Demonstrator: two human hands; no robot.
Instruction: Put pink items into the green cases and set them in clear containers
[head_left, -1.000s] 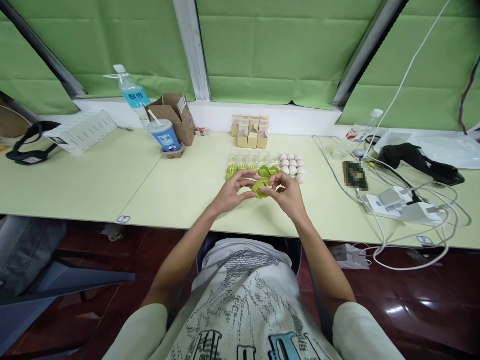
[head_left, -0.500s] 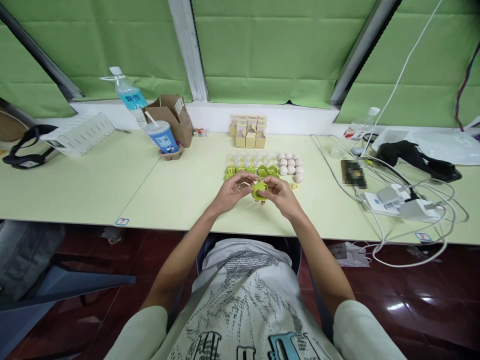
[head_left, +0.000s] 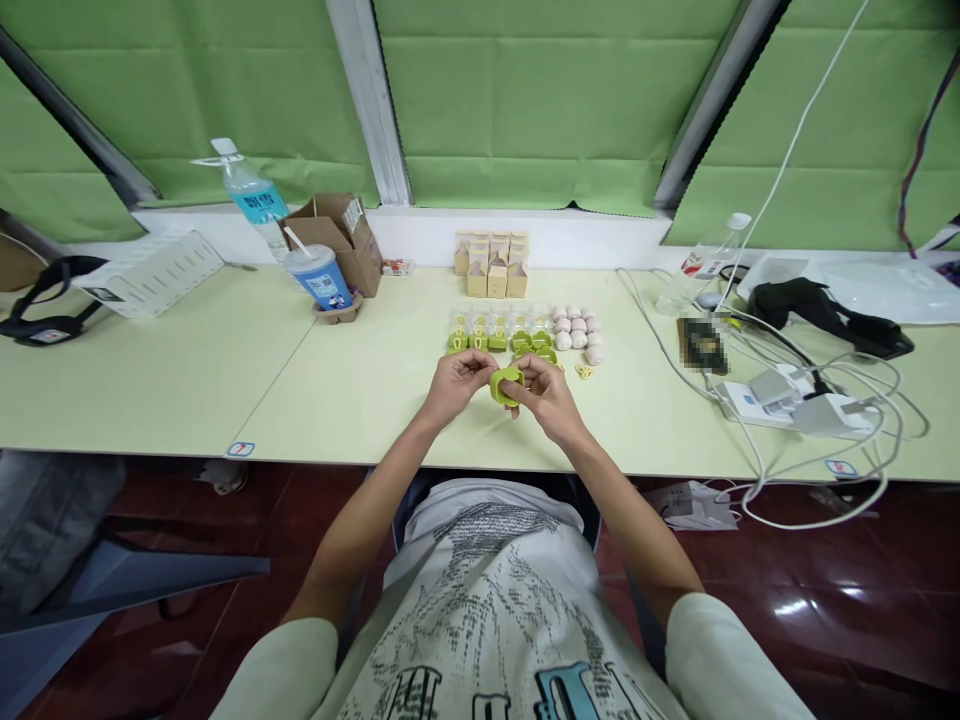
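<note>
A small green cup-shaped plastic piece (head_left: 505,386) is held above the table's front part by my right hand (head_left: 553,402), thumb at its opening and fingers round the far side. Close to the piece's left edge, my left hand (head_left: 454,386) is closed in a pinch; what it pinches is too small to make out. Just beyond my hands stand green pieces with clear tops (head_left: 478,328) in rows, and open green cups (head_left: 534,345) beside them. Pale pinkish-white balls (head_left: 577,328) are grouped to their right. Small yellow loops (head_left: 584,371) lie near my right hand.
Small cardboard boxes (head_left: 491,265) stand at the back. On the left are a blue paper cup (head_left: 322,280), a brown carton (head_left: 356,245) and a water bottle (head_left: 255,195). A power strip (head_left: 757,405) with tangled white cables lies to the right, near a clear bottle (head_left: 701,268).
Both hands have shifted slightly left with the green piece, which now shows its opening more. My left fingers have drawn together from a looser spread into a pinch.
</note>
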